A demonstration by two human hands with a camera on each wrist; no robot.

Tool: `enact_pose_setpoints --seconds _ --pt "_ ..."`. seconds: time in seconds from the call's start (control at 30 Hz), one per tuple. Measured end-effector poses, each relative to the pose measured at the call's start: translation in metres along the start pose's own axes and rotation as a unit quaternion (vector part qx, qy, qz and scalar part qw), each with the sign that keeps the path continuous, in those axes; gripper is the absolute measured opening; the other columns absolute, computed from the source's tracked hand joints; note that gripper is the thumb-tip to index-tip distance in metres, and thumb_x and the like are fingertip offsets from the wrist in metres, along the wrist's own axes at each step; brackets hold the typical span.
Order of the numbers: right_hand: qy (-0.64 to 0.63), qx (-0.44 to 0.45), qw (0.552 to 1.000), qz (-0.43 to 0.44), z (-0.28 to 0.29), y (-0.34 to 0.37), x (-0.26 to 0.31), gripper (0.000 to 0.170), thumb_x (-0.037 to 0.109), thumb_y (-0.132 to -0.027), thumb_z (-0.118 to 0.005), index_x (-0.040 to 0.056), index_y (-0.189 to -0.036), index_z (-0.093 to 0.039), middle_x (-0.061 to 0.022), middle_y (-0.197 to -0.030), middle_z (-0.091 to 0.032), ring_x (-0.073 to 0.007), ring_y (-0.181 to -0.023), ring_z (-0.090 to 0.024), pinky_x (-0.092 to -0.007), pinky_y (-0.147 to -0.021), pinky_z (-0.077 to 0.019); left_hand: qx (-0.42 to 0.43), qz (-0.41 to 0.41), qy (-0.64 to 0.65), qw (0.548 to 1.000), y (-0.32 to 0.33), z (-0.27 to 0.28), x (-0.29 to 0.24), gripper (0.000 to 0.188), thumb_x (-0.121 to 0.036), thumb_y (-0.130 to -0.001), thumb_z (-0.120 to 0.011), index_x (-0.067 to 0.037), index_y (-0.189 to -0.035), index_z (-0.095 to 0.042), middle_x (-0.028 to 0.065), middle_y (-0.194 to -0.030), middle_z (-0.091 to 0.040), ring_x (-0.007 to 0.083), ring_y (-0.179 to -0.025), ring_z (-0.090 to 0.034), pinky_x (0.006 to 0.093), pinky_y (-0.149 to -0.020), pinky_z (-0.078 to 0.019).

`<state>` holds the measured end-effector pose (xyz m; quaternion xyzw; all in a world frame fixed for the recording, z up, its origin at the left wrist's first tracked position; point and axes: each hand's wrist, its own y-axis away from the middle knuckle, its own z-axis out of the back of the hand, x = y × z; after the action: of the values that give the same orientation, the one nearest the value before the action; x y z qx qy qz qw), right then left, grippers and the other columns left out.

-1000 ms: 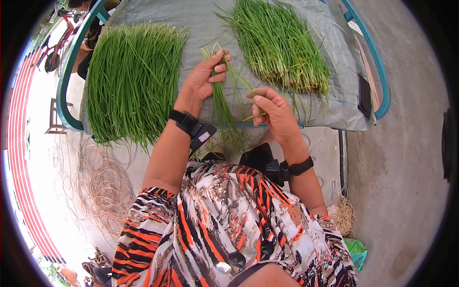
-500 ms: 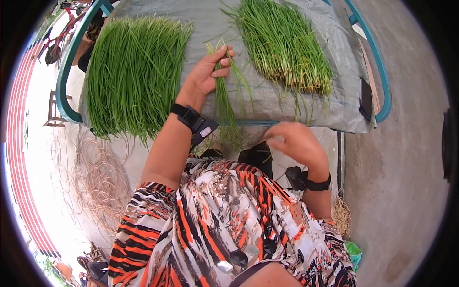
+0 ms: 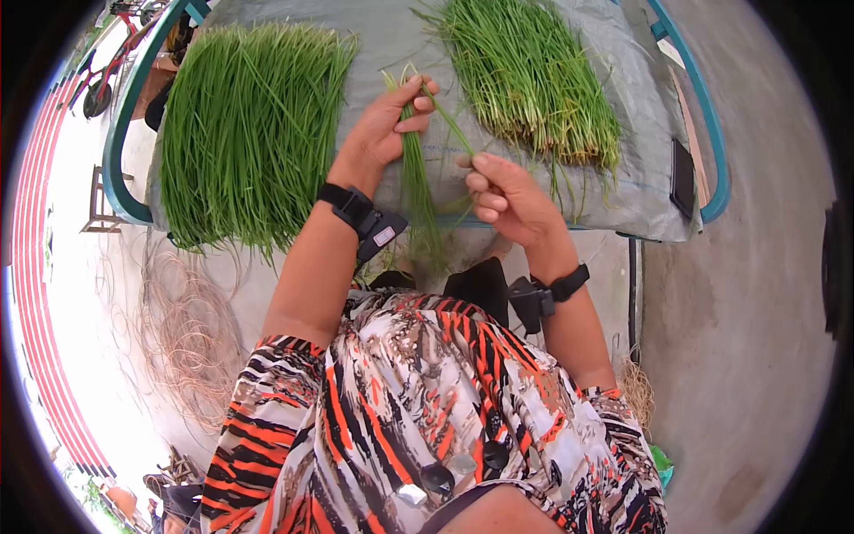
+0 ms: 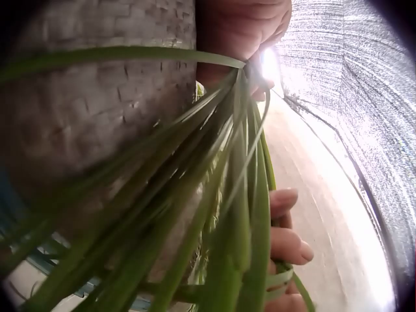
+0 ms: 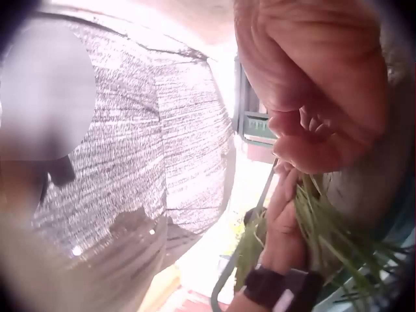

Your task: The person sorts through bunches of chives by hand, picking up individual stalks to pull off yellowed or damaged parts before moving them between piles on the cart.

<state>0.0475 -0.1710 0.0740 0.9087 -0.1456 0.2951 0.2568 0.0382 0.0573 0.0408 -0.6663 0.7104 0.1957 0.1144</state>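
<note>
My left hand (image 3: 384, 123) grips a small bunch of chives (image 3: 414, 178) near its pale ends, and the long green blades hang down toward my lap. In the left wrist view the blades (image 4: 221, 169) fan out below the grip. To the right, my right hand (image 3: 520, 198) pinches one chive blade (image 3: 456, 133) between thumb and forefinger, its far end at the left hand's fingertips. The right wrist view shows the curled right hand (image 5: 318, 84) in front of the left. A thick, even layer of chives (image 3: 249, 142) lies on the left, and a looser pile (image 3: 534, 89) on the right.
A grey woven sheet (image 3: 382, 44) covers the work surface, edged by a blue-green metal rail (image 3: 116, 178). A black phone (image 3: 682, 176) lies at its right edge. Tangled string (image 3: 187, 329) is on the floor at left, near a stool (image 3: 102, 200). A green bag (image 3: 661, 463) sits lower right.
My right hand drew a blade away from the bunch, swung down toward my lap, then came back up and now pinches another blade. The left hand keeps its grip on the bunch.
</note>
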Motion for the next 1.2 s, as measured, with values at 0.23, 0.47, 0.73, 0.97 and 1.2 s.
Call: enact_pose_setpoints --seconds 0.23,0.47,0.73,0.97,1.2 --pt "-0.312 0.126 0.94 -0.059 0.035 0.03 -0.014 0.026 0.021 -0.099 -0.041 -0.0006 -0.111 -0.05 0.0023 -0.072 -0.047 -0.0019 -0.045 -0.041 -0.019 -0.041 -0.0414 0.032 0.009 0.042 0.999 -0.006 0.009 -0.001 0.016 -0.016 -0.097 -0.047 0.0 -0.097 -0.049 0.0077 -0.092 -0.054 0.007 -0.066 -0.049 0.0158 -0.036 -0.0345" --pt "-0.318 0.099 0.942 -0.033 0.05 0.059 -0.022 0.027 0.02 -0.1 -0.041 -0.0011 -0.112 -0.05 0.0015 -0.071 -0.047 -0.0016 -0.045 -0.041 -0.0189 -0.041 -0.0417 0.037 0.017 0.047 0.998 -0.007 0.009 -0.002 0.015 -0.014 -0.097 -0.046 0.0 -0.099 -0.048 0.0073 -0.091 -0.053 0.0076 -0.067 -0.049 0.0166 -0.037 -0.0352" --pt "-0.241 0.01 0.97 -0.016 0.07 0.088 -0.035 0.026 0.018 -0.099 -0.042 -0.0018 -0.111 -0.053 0.0009 -0.067 -0.047 -0.0029 -0.043 -0.041 -0.0206 -0.041 -0.0441 0.019 0.003 0.048 0.999 -0.007 0.009 0.001 0.013 -0.013 -0.097 -0.044 -0.001 -0.1 -0.048 0.0069 -0.091 -0.054 0.0079 -0.067 -0.049 0.0176 -0.038 -0.0348" --pt "0.045 -0.092 0.995 -0.017 0.058 0.113 -0.037 0.023 0.013 -0.091 -0.049 -0.0008 -0.108 -0.057 0.0032 -0.061 -0.045 -0.0037 -0.045 -0.04 -0.0223 -0.047 -0.0463 -0.033 0.013 0.004 0.999 -0.005 -0.007 0.004 0.012 -0.013 -0.098 -0.043 -0.002 -0.101 -0.048 0.0064 -0.091 -0.053 0.0074 -0.066 -0.046 0.0176 -0.038 -0.0341" --pt "0.162 -0.125 0.978 0.031 0.063 0.106 -0.054 0.014 0.009 -0.09 -0.045 0.0019 -0.095 -0.057 0.0026 -0.063 -0.047 -0.0048 -0.05 -0.045 -0.0206 -0.051 -0.0465 -0.043 -0.007 -0.007 0.999 -0.002 -0.014 0.003 0.014 -0.016 -0.097 -0.047 -0.003 -0.099 -0.05 0.0055 -0.089 -0.055 0.0062 -0.064 -0.045 0.016 -0.038 -0.0329"
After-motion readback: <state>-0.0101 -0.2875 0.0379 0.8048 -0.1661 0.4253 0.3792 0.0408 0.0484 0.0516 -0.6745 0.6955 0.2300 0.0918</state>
